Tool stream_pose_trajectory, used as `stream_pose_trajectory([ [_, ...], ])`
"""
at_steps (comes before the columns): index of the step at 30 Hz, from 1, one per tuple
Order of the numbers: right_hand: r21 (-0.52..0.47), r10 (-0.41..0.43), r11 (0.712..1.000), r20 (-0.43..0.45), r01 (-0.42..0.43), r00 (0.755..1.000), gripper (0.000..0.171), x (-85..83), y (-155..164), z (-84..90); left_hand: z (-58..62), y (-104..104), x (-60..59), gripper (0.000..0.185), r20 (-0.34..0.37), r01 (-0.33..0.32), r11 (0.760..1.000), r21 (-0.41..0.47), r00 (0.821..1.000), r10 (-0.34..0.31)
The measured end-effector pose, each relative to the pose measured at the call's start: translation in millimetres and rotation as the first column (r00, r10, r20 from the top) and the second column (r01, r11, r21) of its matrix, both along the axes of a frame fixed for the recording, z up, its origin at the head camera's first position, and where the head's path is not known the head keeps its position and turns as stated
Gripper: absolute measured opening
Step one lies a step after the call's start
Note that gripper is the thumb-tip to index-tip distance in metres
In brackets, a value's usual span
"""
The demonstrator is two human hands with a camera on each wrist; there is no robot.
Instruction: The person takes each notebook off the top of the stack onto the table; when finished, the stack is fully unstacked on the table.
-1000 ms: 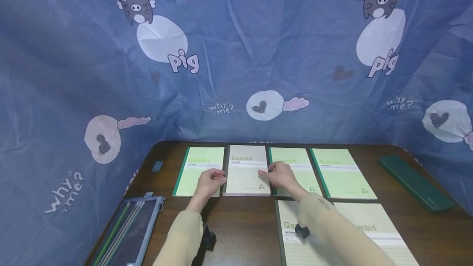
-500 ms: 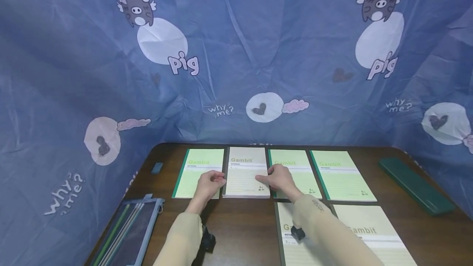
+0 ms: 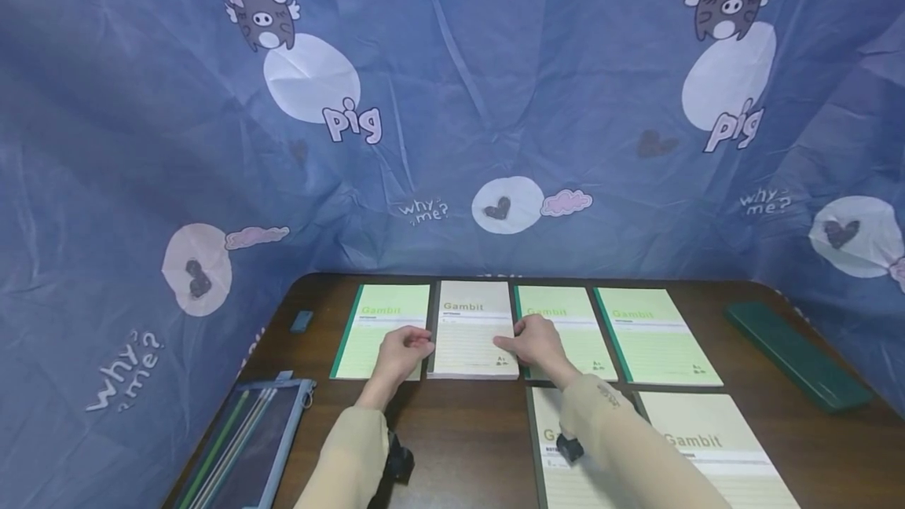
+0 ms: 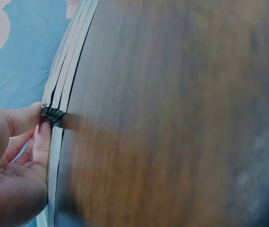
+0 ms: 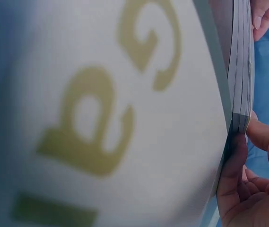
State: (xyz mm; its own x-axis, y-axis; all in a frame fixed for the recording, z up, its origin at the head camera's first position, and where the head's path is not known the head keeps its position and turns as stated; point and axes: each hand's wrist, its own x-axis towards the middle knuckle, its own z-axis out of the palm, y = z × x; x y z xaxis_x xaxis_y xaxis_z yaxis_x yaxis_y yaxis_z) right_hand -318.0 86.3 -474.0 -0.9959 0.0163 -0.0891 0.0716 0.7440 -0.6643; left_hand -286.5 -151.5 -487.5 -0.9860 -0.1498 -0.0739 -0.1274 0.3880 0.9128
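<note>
your left hand (image 3: pixel 397 353) and right hand (image 3: pixel 539 342) sit on either side of the beige notebook stack (image 3: pixel 471 328), second from the left in the far row on the brown table (image 3: pixel 459 430). in the left wrist view your thumb and forefinger (image 4: pixel 42 142) pinch the near corner of the stack's edge (image 4: pixel 54 112) — several thin books lying one on another. in the right wrist view your right fingers (image 5: pixel 233 165) curl up against the stack's other edge (image 5: pixel 240 71), thumb on the far side of it, so that hand grips it too; the stack lies flat, touching the table.

a green notebook (image 3: pixel 382 328) lies just to the left of the stack, under your left hand's knuckles. two more green notebooks (image 3: pixel 566 320) (image 3: pixel 654 335) lie to the right, the nearer one partly under your right hand. closer to you — under your right sleeve (image 3: pixel 636 454) — lie two more beige notebooks (image 3: pixel 714 446), side by side. a clear pencil pouch (image 3: pixel 243 446) rests at the table's left edge, a small blue eraser (image 3: pixel 300 320) beyond it, and a dark green case (image 3: pixel 795 352) lies well apart at the right. a blue pig-print cloth (image 3: pixel 452 100) hangs behind.
</note>
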Motion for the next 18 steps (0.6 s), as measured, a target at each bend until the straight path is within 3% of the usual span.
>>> stream_pose_trajectory([
  [18,-0.049,-0.015,0.999,0.038,0.017,0.999,0.033,-0.9,2.3,1.2,-0.6,-0.3,0.7,0.023,-0.028,0.014,1.000,0.004,1.000,-0.014],
])
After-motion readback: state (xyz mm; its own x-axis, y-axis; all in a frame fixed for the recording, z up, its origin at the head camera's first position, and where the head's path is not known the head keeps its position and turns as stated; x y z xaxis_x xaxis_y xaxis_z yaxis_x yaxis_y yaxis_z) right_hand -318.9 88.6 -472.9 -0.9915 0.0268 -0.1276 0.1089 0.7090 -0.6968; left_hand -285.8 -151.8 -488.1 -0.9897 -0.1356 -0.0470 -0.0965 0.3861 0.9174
